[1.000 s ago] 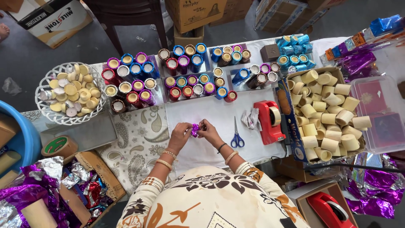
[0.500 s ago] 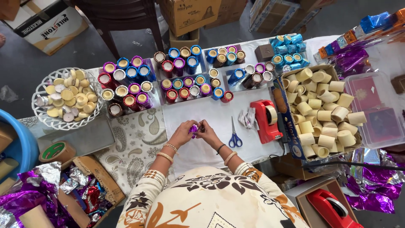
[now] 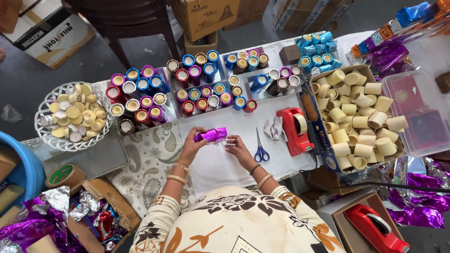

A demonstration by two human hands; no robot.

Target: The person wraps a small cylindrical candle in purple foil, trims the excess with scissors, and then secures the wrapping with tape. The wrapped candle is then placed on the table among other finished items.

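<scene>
Both forearms reach forward from the bottom edge, wrists bent inward, bangles on each. My left hand [image 3: 191, 146] is closed around the left end of a purple foil roll [image 3: 211, 135], held level just above the white sheet on the table [image 3: 220, 164]. My right hand [image 3: 238, 149] sits just beside the roll's right end, fingers curled; I cannot tell whether they grip it or only touch. Scissors [image 3: 260, 151] lie near the right hand, a red tape dispenser [image 3: 294, 129] beyond them. The left palm hides part of the roll. Upper arms are covered by the patterned garment. A box of bare cylinders [image 3: 361, 122] stands at right.
</scene>
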